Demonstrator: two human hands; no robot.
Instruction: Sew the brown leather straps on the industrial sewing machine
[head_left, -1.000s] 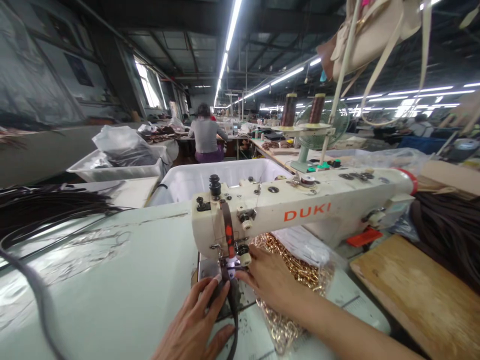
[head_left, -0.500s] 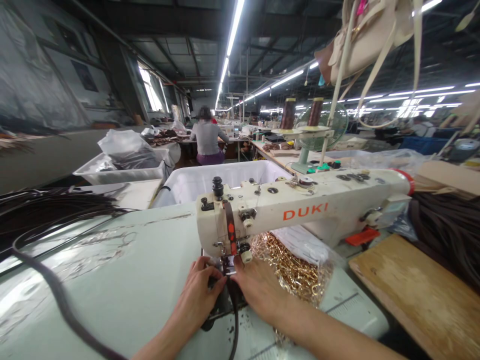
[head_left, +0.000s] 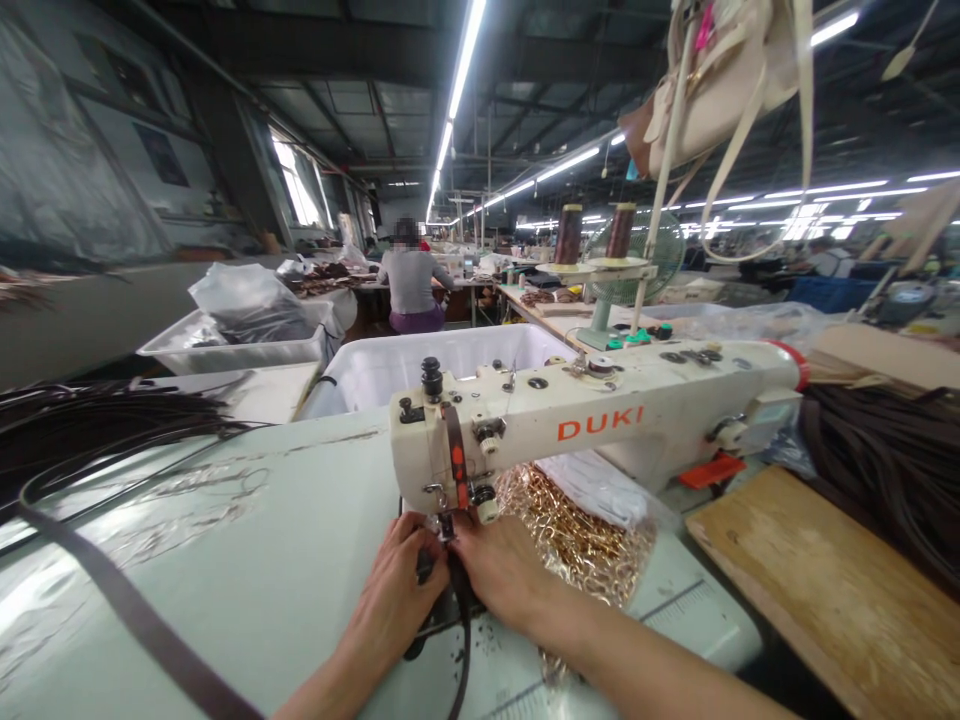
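Observation:
A cream sewing machine (head_left: 600,420) marked DUKI stands on the pale green table (head_left: 247,580). My left hand (head_left: 394,590) and my right hand (head_left: 499,565) meet right under its needle, fingers curled and pressed on a narrow dark brown strap (head_left: 461,640). The strap runs from under the presser foot down toward me, between my wrists. Another length of dark strap (head_left: 127,615) sweeps across the table at the lower left.
A clear bag of gold chain (head_left: 581,535) lies under the machine arm. A wooden board (head_left: 817,590) and dark straps (head_left: 892,470) are at the right, more straps (head_left: 97,420) at the left. White bins (head_left: 450,360) stand behind. A person (head_left: 411,280) sits at a far table.
My left hand moved forward from flat on the table to the needle and curled onto the strap. Both hands drew closer together. The loose strap at the lower left shifted across the table.

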